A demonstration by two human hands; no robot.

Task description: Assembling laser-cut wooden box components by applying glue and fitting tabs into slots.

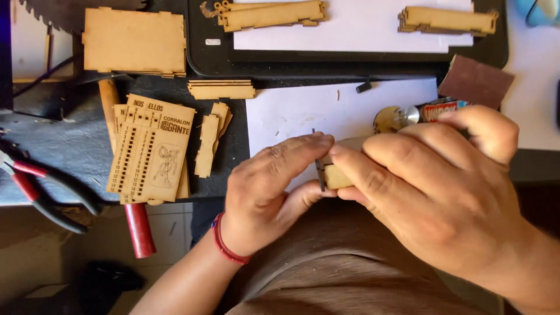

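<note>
Hands meet at the desk (pixel 76 146) edge: right hand (pixel 434 186) grips a small wooden block (pixel 339 175), left hand (pixel 268 186) pinches a thin dark blade (pixel 320 175) against it. Stacked cut wooden panels (pixel 153 149) and strips (pixel 273 14) lie loose, apparently unassembled.

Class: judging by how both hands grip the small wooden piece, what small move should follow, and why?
Probably press the thin dark strip home: the left hand pinches it against the end of the small wooden piece, which the right hand grips.
</note>
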